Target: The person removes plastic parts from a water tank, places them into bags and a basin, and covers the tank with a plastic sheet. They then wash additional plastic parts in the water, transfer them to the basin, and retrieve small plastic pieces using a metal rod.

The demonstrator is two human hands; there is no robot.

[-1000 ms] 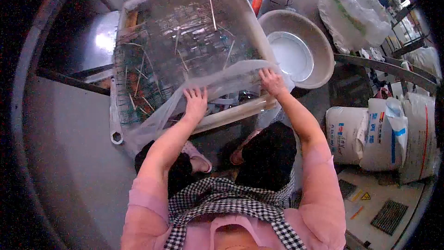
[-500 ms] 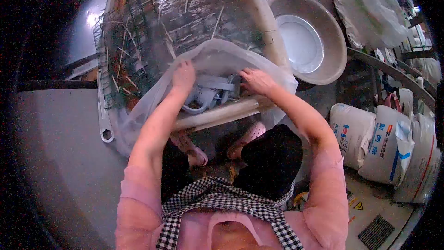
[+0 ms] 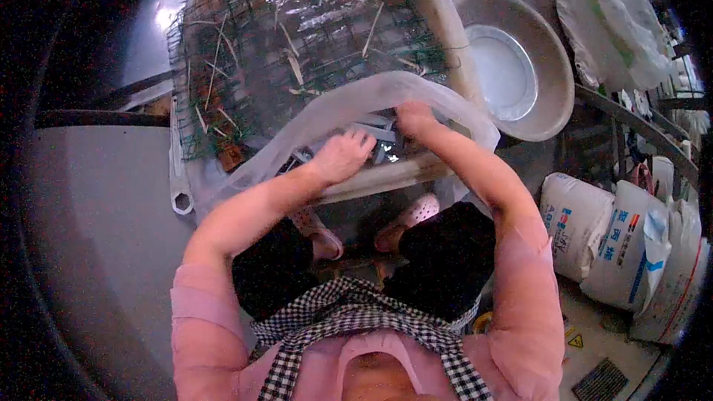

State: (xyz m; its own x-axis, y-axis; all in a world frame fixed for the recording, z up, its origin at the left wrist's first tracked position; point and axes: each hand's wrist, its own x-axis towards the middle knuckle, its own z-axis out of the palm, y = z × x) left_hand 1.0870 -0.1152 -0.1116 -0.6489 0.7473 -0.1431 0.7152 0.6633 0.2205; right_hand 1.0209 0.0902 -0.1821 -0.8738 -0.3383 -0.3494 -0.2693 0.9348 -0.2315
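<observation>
By the near edge of the tub (image 3: 394,177): left hand (image 3: 345,154), right hand (image 3: 416,117) apart at grey parts (image 3: 380,134); plastic bag (image 3: 382,87) spread open, probably for access; grip unclear.

The basin (image 3: 553,96) stands right of the tub (image 3: 464,52), left of the sacks (image 3: 620,245).

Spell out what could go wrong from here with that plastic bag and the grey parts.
The plastic bag lies against the green mesh, so a wire might snag or tear it.

Its mouth looks loose around both hands and could sag over the grey parts.

Those parts sit near the tub's rim; one might get knocked over it.
</observation>
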